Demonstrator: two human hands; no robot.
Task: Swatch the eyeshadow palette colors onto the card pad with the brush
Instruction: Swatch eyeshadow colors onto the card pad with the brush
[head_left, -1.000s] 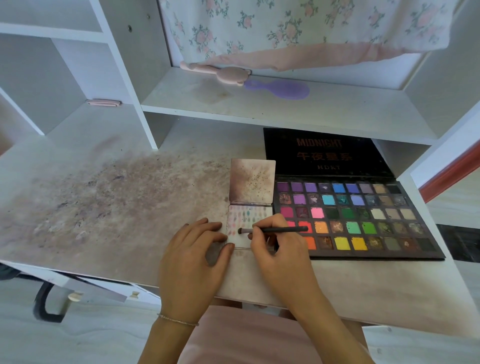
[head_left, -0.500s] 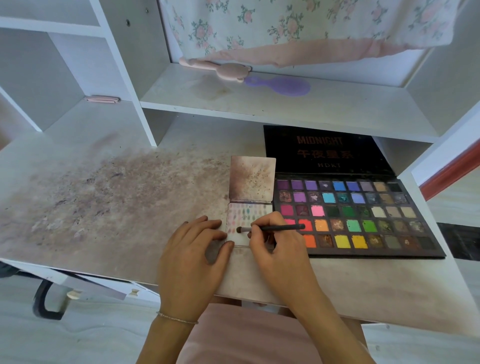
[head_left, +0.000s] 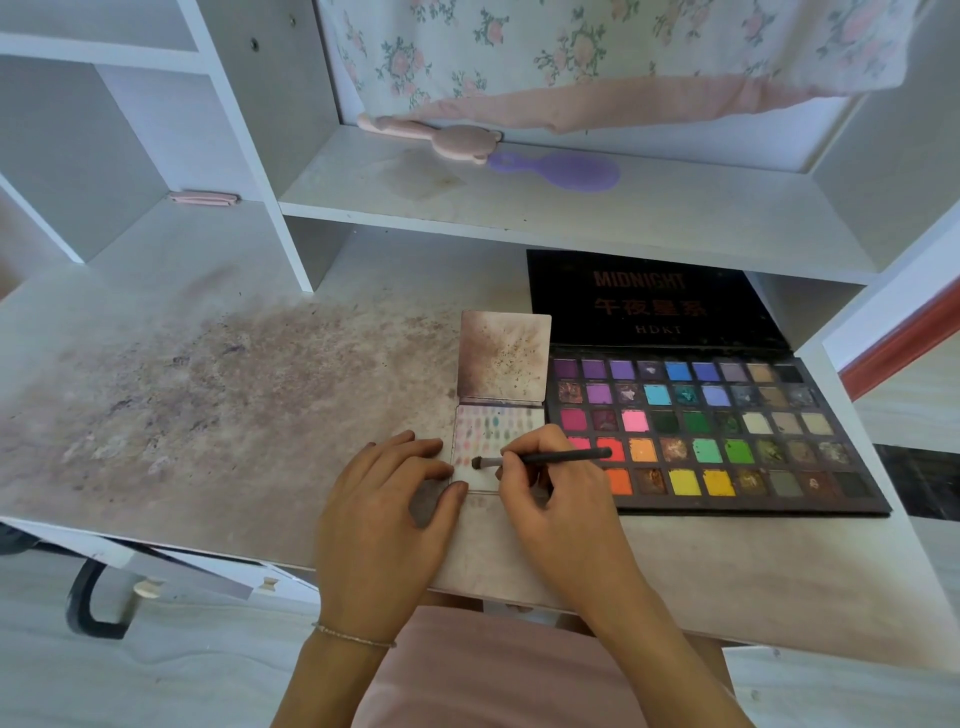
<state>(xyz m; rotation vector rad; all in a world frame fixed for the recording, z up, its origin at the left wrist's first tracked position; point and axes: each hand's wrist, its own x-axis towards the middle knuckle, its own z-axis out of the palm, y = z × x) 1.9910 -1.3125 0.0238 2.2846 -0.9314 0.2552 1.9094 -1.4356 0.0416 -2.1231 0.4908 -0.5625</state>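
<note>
Card pad (head_left: 496, 431): flat on worktop (head_left: 208, 395), touching left edge of eyeshadow palette (head_left: 706, 431), stained cover flipped up. Several rows of small pale swatches laid down; bottom strip blank, so judged well advanced, not complete. Brush (head_left: 540, 459): pinched in right hand (head_left: 550, 478), tip on lowest swatch row. Left hand (head_left: 384, 499): fingers relaxed, pressing pad's left edge.

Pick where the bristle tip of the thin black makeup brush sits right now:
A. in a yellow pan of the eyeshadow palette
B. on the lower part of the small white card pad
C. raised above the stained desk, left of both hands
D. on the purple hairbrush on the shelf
B: the right hand pinches the thin black makeup brush, and its bristles lie on the small white card pad near the bottom rows of swatches, while the left hand steadies the pad's left edge.
</note>
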